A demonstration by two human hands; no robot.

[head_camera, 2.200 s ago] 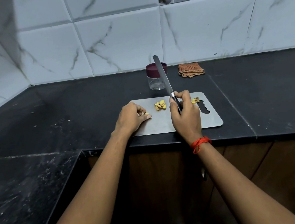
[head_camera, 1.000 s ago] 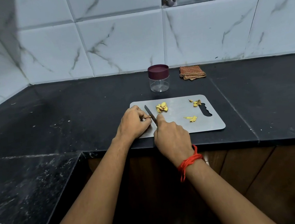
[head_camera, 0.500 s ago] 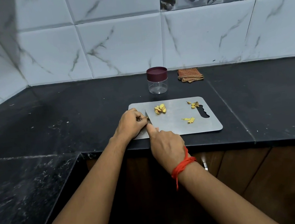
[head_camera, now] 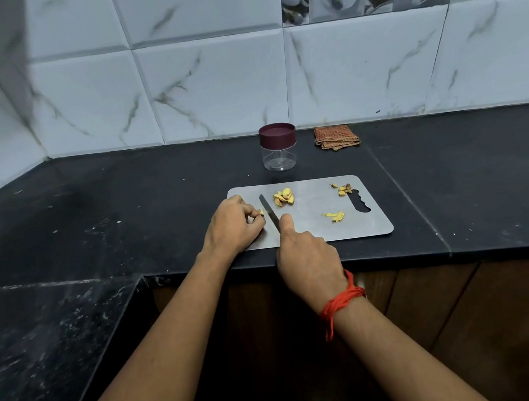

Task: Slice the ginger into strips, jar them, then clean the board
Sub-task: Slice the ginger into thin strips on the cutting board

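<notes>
The left hand (head_camera: 233,226) pinches a small ginger piece (head_camera: 261,212) in curled fingertips at the left end of the steel board (head_camera: 320,230). The right hand (head_camera: 307,261) is clenched round the handle of a knife (head_camera: 269,213), forefinger laid along its spine, with the blade just beside that piece.

The piece is so small that the holding fingertips sit almost against the edge, so a slip on the smooth metal could nick them or flick the ginger onto the counter (head_camera: 125,217). The board lies near the counter's front edge and might skid under pressure.

There is one knife, one board, one jar (head_camera: 279,152) (lid on, apparently empty) and one folded cloth (head_camera: 336,137). Three loose groups of ginger lie on the board: a pile of slices (head_camera: 283,197), some strips (head_camera: 334,216), and scraps (head_camera: 342,189) by the handle hole. The slices number perhaps half a dozen, but they overlap too much to count surely.
</notes>
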